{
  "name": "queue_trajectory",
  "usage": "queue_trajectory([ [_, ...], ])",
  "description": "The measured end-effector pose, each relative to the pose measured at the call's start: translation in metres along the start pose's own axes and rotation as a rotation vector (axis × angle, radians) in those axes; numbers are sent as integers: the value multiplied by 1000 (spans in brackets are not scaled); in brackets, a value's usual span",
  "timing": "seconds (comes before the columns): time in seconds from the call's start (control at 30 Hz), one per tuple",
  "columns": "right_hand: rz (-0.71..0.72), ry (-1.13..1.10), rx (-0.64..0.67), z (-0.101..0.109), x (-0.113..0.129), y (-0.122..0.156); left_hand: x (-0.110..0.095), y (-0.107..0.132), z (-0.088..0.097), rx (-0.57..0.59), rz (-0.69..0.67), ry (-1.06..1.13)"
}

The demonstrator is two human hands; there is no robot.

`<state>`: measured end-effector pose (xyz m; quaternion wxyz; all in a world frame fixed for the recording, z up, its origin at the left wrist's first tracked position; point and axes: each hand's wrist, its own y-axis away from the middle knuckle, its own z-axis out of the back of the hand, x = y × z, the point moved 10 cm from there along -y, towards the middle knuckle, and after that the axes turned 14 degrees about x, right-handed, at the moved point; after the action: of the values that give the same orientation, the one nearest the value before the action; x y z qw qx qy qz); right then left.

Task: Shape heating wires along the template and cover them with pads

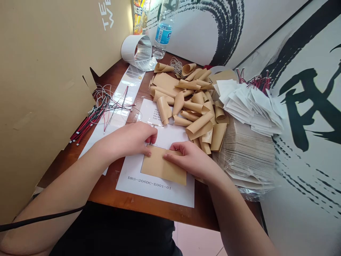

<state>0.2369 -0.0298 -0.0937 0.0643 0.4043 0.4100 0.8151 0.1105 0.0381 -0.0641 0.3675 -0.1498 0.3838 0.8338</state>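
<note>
- Lying flat on a printed sheet (154, 197), one piece of brown paper (162, 167) is just above the large printed letters and numbers.
- The left hand (138, 138) has its fingers bent, with a small gap to the thumb, and this thumb touches the upper left corner of the paper; whether it pinches something, I cannot tell.
- The right hand (188, 158) is half curled, the thumb upon the paper and the fingers by its far edge; how firm it holds, I cannot tell.
- Beyond the hands, many curled brown papers (198, 122) are heaped.
- Red and black wires (87, 122) lie at left on the table (105, 195).
</note>
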Motion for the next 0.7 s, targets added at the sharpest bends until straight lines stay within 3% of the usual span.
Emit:
queue_trajectory([
  [0.1,11,53,-24,2,0,-1,-17,6,-3,-51,-83,-36],
  [0.2,47,138,-53,4,3,-3,-33,16,-18,-92,-194,-47],
  [0.37,58,246,-99,7,5,-2,-42,38,-40,-354,-374,-161],
  [0.5,55,284,-158,14,6,6,-38,50,-49,-506,-410,-303],
  [0.7,-35,135,-45,11,-12,8,-35,50,-50,-479,-374,-331],
])
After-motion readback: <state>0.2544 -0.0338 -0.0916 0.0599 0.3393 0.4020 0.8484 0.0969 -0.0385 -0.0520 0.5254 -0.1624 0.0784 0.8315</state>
